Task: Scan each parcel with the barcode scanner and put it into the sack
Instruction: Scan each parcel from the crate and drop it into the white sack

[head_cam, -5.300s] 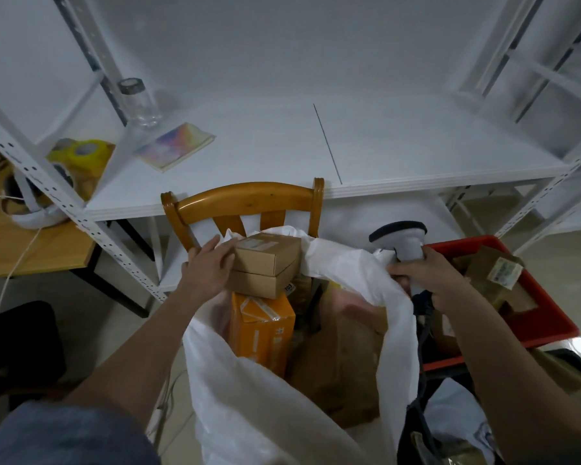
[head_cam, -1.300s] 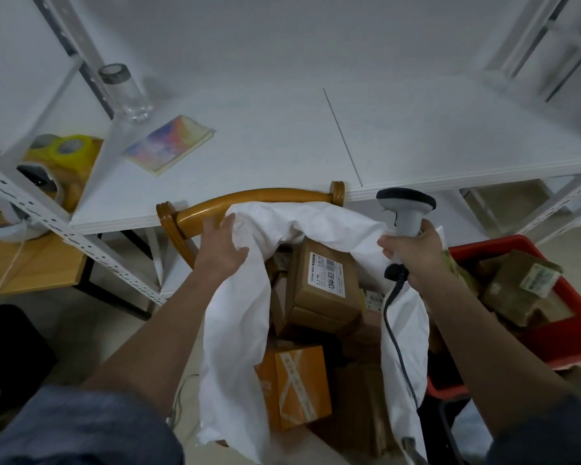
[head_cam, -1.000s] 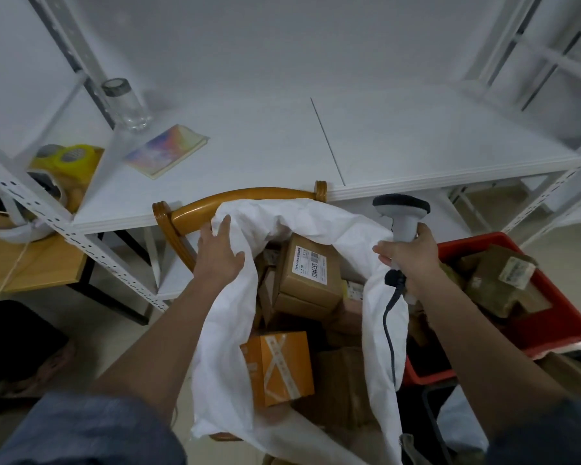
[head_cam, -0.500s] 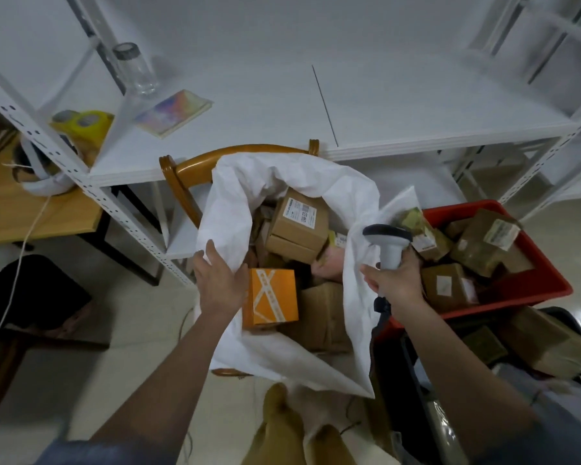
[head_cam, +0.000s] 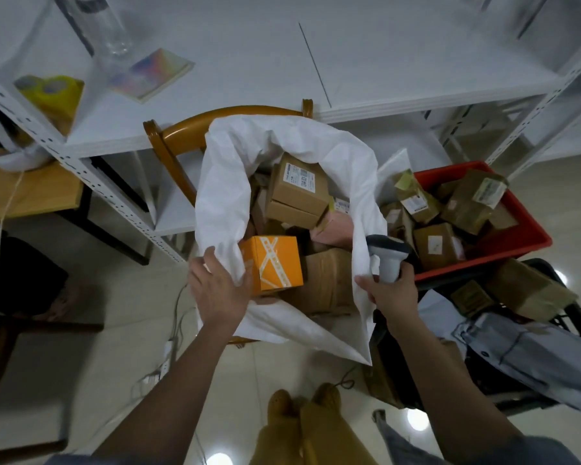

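L hand [head_cam: 219,290] grips near-left rim of white sack [head_cam: 282,146] w/ parcels inside; R hand [head_cam: 391,292] grips barcode scanner [head_cam: 388,260] + right rim.

My left hand [head_cam: 220,290] covered part of the sack [head_cam: 284,142] rim, and its fingertips were hidden in the fabric. My right hand [head_cam: 391,293] hid the scanner [head_cam: 388,260] handle; only the head showed. Lower parcels in the sack lay buried under the orange box [head_cam: 272,263] and the brown box [head_cam: 297,189], whose label print was too small to read. The bottle [head_cam: 109,31] was cut off by the top edge and blurred. The sack hid the chair [head_cam: 182,135] seat. Labels in the red bin [head_cam: 517,245] were illegible. Both forearms ran off the bottom edge.
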`<state>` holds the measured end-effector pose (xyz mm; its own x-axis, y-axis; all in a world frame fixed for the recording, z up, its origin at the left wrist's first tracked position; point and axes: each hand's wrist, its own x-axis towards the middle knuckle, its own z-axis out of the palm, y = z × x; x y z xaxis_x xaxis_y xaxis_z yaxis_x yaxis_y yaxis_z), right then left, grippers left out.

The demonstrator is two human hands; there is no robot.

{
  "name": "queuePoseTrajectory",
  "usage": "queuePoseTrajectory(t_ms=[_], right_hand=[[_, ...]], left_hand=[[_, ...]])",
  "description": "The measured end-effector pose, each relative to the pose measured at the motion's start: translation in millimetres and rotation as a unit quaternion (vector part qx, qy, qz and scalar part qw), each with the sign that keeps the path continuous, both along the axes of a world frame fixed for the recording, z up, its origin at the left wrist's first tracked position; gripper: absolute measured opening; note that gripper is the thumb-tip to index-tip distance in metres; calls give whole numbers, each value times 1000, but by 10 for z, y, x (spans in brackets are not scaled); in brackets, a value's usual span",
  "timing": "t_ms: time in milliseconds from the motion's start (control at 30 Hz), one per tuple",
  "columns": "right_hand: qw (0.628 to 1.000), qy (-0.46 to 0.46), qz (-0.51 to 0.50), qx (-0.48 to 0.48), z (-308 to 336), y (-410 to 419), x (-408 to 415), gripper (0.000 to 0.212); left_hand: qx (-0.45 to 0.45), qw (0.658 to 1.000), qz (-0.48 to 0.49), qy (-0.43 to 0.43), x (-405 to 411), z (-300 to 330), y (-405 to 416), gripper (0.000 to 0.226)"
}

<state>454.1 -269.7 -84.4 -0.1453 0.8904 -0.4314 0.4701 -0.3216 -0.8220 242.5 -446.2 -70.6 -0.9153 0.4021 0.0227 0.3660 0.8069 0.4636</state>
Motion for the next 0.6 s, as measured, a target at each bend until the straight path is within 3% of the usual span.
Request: queuePoseTrajectory(t_ms=[100, 233, 333, 400, 500, 600], right_hand=[[1000, -25, 5, 6, -38, -109, 15, 80], [999, -47, 1, 16, -80, -178, -2, 67], [999, -46, -20, 11, -47, -210, -22, 63], [999, -16, -43, 3, 91, -139, -75, 65], [991, 83, -88, 57, 556, 201, -233, 70], [970, 153, -109, 155, 1059, 473, -406, 70]], left_hand=[[34, 994, 52, -93, 28, -27, -102, 85], [53, 959, 127, -247, 19, -72, -164, 84], [78, 941, 118, -306, -4, -92, -223, 39], [113, 939, 113, -304, -71, 22, -211, 15], [213, 943, 112, -229, -438, 395, -5, 25], [292, 926, 146, -191, -826, 733, 177, 33]])
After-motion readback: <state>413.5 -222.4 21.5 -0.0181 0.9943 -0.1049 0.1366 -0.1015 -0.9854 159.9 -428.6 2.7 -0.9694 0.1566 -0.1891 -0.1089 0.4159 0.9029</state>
